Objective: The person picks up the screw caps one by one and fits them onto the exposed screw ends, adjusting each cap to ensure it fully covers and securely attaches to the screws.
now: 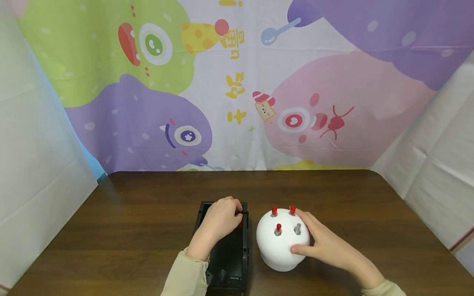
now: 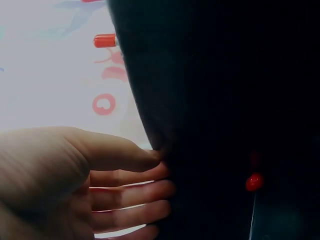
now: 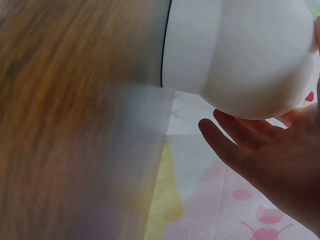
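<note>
My left hand (image 1: 221, 218) reaches into a black tray (image 1: 245, 246), fingers bent down by its right wall. In the left wrist view the thumb lies close to the forefinger, and nothing shows between them; the fingertips are in dark shadow. A small red cap (image 2: 255, 182) lies apart from those fingers. My right hand (image 1: 329, 246) holds a white domed body (image 1: 279, 250) from the right, thumb in front and fingers behind. On its top stand metal bolts; red caps (image 1: 279, 227) cover 3 of them, while one bolt (image 1: 298, 228) is bare.
Tray and dome stand side by side on a dark brown wooden table (image 1: 148, 230), a narrow gap between them. Behind the table hangs a printed cloth (image 1: 237, 135) with cartoon figures. White sheets (image 1: 44, 135) hang at both sides.
</note>
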